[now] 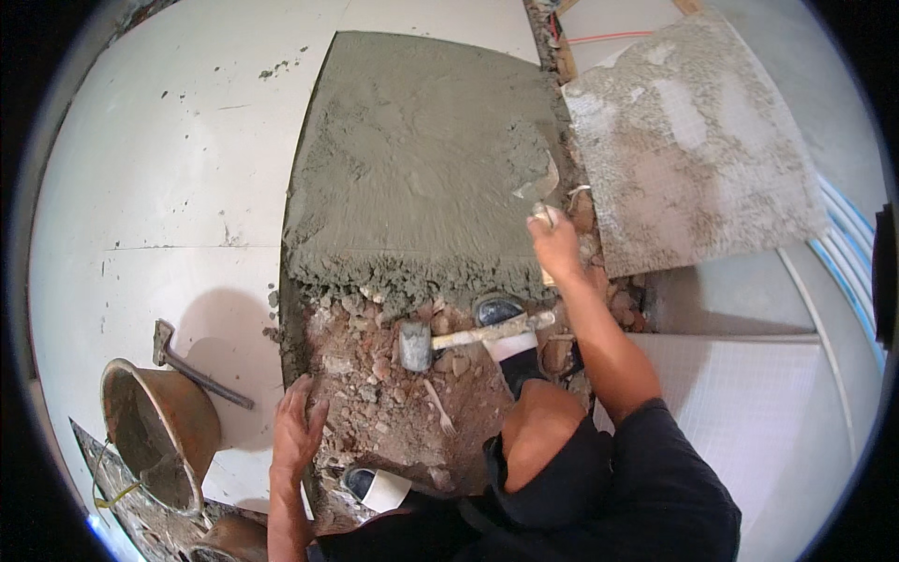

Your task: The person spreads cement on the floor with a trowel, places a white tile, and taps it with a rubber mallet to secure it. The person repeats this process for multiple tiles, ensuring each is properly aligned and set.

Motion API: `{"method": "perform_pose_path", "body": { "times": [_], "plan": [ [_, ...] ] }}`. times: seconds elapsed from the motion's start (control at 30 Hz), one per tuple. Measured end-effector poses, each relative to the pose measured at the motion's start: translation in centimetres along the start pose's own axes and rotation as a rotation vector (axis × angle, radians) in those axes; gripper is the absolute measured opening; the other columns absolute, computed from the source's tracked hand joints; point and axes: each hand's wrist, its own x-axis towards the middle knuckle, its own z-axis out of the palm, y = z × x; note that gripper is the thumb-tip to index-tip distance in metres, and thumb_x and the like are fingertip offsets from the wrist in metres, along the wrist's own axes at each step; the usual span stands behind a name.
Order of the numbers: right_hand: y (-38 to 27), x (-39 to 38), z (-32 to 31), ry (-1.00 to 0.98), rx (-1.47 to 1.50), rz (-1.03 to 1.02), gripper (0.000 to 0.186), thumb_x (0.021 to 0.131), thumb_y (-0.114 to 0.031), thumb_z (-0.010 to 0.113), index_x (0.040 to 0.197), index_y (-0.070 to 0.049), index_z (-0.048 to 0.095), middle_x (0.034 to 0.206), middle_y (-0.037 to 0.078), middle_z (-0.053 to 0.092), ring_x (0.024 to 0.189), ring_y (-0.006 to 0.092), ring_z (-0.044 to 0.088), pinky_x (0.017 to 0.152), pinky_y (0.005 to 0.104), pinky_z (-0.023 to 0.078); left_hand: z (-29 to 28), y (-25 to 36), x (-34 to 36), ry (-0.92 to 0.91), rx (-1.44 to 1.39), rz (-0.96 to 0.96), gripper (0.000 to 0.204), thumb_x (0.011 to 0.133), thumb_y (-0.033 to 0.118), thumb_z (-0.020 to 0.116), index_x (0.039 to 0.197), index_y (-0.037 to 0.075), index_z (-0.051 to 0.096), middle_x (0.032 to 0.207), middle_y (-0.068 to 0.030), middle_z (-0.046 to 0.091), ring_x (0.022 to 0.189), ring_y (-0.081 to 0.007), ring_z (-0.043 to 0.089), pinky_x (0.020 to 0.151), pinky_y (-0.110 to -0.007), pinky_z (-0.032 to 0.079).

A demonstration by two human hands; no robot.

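Note:
My right hand (556,245) is closed around the handle of a trowel. The trowel's blade (540,184), partly covered in mortar, lies at the right edge of a bed of wet grey mortar (421,159). The bed is mostly smooth, with a crumbly near edge. At the lower left my left hand (298,426) rests at the edge of the white floor tiles, beside the rubble; its fingers are stretched out and it holds nothing. A rubber mallet (416,347) lies on the rubble between my hands, its handle crossing my foot.
White tiles (187,159) border the mortar on the left. A hammer (201,377) and a tilted bucket (192,431) are on them. A mortar-crusted tile (693,140) lies at the right, above other tiles (721,403). A small fork (440,408) lies on the rubble (365,393).

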Motion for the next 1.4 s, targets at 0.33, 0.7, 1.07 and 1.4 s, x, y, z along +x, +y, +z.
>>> {"method": "perform_pose_path", "body": {
  "times": [0.33,0.7,1.07,1.4],
  "plan": [
    [5.6,11.5,-4.2,-0.219,-0.251,-0.33,0.039,0.094,-0.035,0.052,0.118,-0.005,0.056,0.102,0.022,0.064,0.096,0.04,0.062,0.082,0.0477,0.049,-4.6,3.5,3.2,0.073,0.208,-0.236,0.035,0.088,0.016,0.061,0.118,-0.002,0.058,0.123,-0.0244,0.058,0.114,-0.0415,0.055,0.098,-0.046,0.043],
    [4.7,31.7,-1.5,-0.367,-0.595,-0.452,0.051,0.093,-0.055,0.046,0.117,-0.011,0.06,0.108,0.019,0.065,0.101,0.0378,0.062,0.083,0.0491,0.05,-2.7,9.5,10.5,-0.106,0.437,-0.188,0.041,0.085,0.02,0.065,0.122,0.004,0.055,0.125,-0.0188,0.057,0.113,-0.0384,0.054,0.098,-0.046,0.039],
    [5.7,21.7,-3.8,-0.899,-0.007,0.153,0.052,0.096,-0.048,0.051,0.122,-0.004,0.059,0.084,0.009,0.062,0.061,0.0118,0.054,0.051,0.0272,0.049,-1.2,6.6,10.5,-0.107,0.173,-0.388,0.036,0.091,0.017,0.058,0.12,-0.004,0.056,0.121,-0.0252,0.058,0.114,-0.043,0.054,0.097,-0.045,0.043],
    [4.8,15.4,-5.7,-0.919,-0.298,-0.285,0.049,0.094,-0.052,0.049,0.099,-0.004,0.061,0.078,0.018,0.062,0.07,0.0355,0.062,0.064,0.0466,0.048,-1.1,7.3,11.7,-0.083,0.223,-0.326,0.036,0.092,0.02,0.057,0.12,-0.003,0.055,0.12,-0.0257,0.058,0.114,-0.0431,0.055,0.096,-0.045,0.043]
  ]
}}
